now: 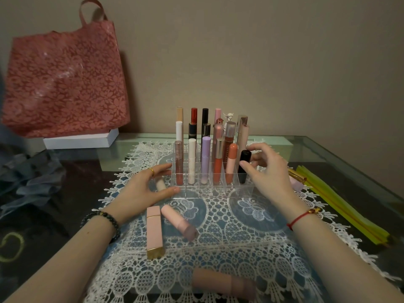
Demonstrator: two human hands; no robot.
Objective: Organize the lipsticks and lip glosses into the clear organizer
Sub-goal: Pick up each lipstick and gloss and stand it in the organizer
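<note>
The clear organizer stands on a white lace mat, with several lipsticks and glosses upright in its back rows. My right hand is at its right end, thumb on the front of a black lipstick and fingers behind it; the tube stands in the right front slot. My left hand rests its fingertips and thumb against the organizer's left wall, fingers apart. A pale pink tube lies just beneath that hand. Loose on the mat lie a square pink lipstick with a gold base, a round pink lipstick and a blurred pink tube.
A red floral bag leans on a white box at the back left. Grey fabric is bunched at the left. Yellow strips and a pink and gold item lie right of the mat. The wall is close behind.
</note>
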